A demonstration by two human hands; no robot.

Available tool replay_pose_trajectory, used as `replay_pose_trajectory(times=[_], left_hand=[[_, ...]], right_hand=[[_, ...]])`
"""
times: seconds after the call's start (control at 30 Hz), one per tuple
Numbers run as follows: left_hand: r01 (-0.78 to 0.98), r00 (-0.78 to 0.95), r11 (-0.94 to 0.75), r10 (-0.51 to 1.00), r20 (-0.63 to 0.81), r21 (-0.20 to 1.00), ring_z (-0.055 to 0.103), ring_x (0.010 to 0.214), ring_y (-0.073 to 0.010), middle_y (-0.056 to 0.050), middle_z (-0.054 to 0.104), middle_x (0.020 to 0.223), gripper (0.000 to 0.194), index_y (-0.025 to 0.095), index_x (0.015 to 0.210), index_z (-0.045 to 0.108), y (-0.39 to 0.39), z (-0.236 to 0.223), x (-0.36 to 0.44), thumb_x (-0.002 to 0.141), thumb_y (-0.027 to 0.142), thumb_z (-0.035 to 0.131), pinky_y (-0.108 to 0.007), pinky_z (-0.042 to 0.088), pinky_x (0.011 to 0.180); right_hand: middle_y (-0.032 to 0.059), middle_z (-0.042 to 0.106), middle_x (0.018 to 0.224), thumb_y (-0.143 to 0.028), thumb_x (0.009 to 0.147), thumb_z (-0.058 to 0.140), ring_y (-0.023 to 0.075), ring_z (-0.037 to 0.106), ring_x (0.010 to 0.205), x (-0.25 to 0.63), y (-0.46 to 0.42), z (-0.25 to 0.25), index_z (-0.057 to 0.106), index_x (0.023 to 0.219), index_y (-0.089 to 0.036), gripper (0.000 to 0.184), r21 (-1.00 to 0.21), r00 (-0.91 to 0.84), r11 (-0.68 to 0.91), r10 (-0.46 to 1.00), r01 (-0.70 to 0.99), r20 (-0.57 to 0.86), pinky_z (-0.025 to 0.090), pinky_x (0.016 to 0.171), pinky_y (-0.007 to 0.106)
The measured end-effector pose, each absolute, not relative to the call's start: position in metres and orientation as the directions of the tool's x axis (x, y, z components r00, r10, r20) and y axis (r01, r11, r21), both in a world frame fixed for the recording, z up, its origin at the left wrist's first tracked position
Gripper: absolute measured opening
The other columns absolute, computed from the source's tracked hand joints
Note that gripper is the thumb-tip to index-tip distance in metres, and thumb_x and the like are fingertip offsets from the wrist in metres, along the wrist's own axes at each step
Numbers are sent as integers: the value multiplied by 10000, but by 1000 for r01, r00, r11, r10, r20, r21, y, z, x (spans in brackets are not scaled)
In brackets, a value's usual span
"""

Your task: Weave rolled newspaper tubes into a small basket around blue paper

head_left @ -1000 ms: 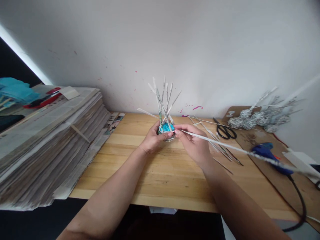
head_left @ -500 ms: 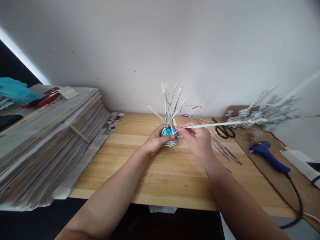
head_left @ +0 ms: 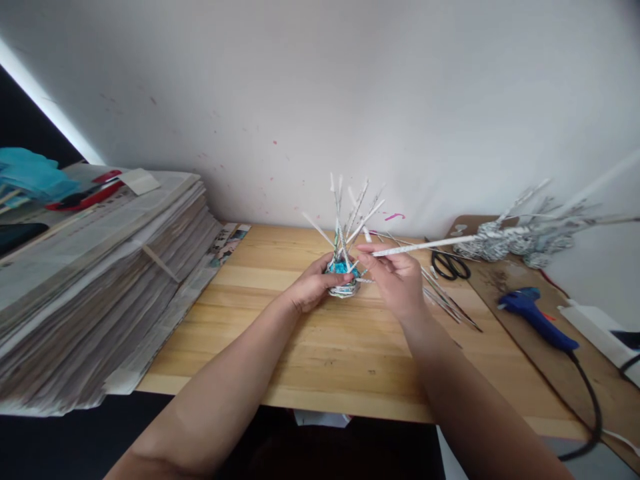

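Note:
A small woven paper basket with bright blue inside is held just above the wooden tabletop. Several rolled-paper spokes stick up and outward from it. My left hand is wrapped round its left side, with the thumb over the near rim. Just right of the basket, my right hand pinches a long white rolled-paper strip, which stretches off to the right. Part of the basket's far side is hidden behind the spokes and fingers.
Loose paper sticks and black scissors lie right of my right hand. Farther right are a blue glue gun on a brown board and several woven paper pieces. A tall newspaper stack stands at left.
The basket and its spokes have shifted slightly right and nearer. My right hand has drawn a little away from the rim, and the strip's far part has swung upward.

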State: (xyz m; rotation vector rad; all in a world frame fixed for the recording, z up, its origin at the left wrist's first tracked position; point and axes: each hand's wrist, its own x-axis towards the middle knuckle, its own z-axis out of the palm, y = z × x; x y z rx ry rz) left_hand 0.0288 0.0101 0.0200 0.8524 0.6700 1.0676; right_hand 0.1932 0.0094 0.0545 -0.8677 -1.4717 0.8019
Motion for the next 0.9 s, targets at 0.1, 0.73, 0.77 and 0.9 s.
replay_pose_trajectory(times=[0.1,0.73,0.77,0.9], left_hand=[[-463,344,233,937,-70,855,632,779,-157,-33,677,874,559,151,1029,675,11,18,29,559,272,953,-294,481,740],[-387,209,140,976,-61,911,617,730,-141,-11,663,830,464,159,982,654,13,18,28,598,256,896,-289,476,727],[-409,211,153,975,-70,900,621,734,-141,-11,665,833,487,158,982,654,12,19,28,580,253,911,-294,485,737],[-483,232,194,969,-89,854,643,764,-147,-32,694,882,567,141,1009,665,12,24,27,528,219,954,-305,505,768]], right_hand=[[-9,695,782,-368,832,762,153,638,635,193,10,54,688,1260,-291,441,-881,61,472,879,19,473,521,551,288],[60,749,1062,-250,911,575,212,741,956,194,8,51,525,1082,-268,180,-852,-46,517,856,82,515,607,753,342],[60,748,1041,-237,913,570,210,737,957,196,11,49,557,1049,-255,138,-833,-61,532,846,150,529,606,783,350],[56,761,984,-230,917,600,228,728,933,204,17,44,683,978,-239,104,-637,-196,615,773,465,603,576,865,392]])
